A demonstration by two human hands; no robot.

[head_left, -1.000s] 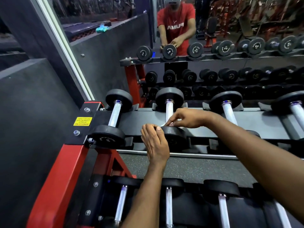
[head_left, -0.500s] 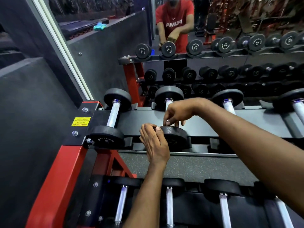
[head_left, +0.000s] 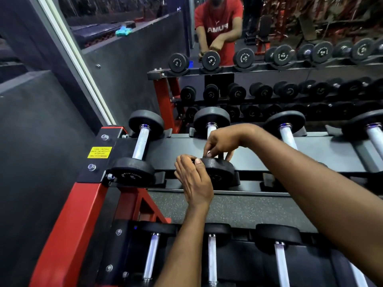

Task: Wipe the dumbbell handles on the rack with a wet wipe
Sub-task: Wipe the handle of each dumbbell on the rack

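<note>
Both hands on 1 dumbbell (head_left: 217, 172), 2nd from the left on the top tier of the rack (head_left: 259, 150).

The dumbbell lies front to back in its cradle and has 2 black, pebbled round plates joined by a pale, shiny metal handle (head_left: 211, 129). The far plate (head_left: 211, 118) stands near the mirror, and the near plate (head_left: 219, 168) faces the person. The left hand (head_left: 193, 179) grips the near plate's left rim, fingers curled over the edge and thumb on top. The right hand (head_left: 222, 141) reaches across from the right and curls down round the handle just behind the near plate, pinching it between thumb and fingers. Only a short stretch of handle shows beyond the knuckles. Neighbouring dumbbells of the same make lie on either side.
</note>
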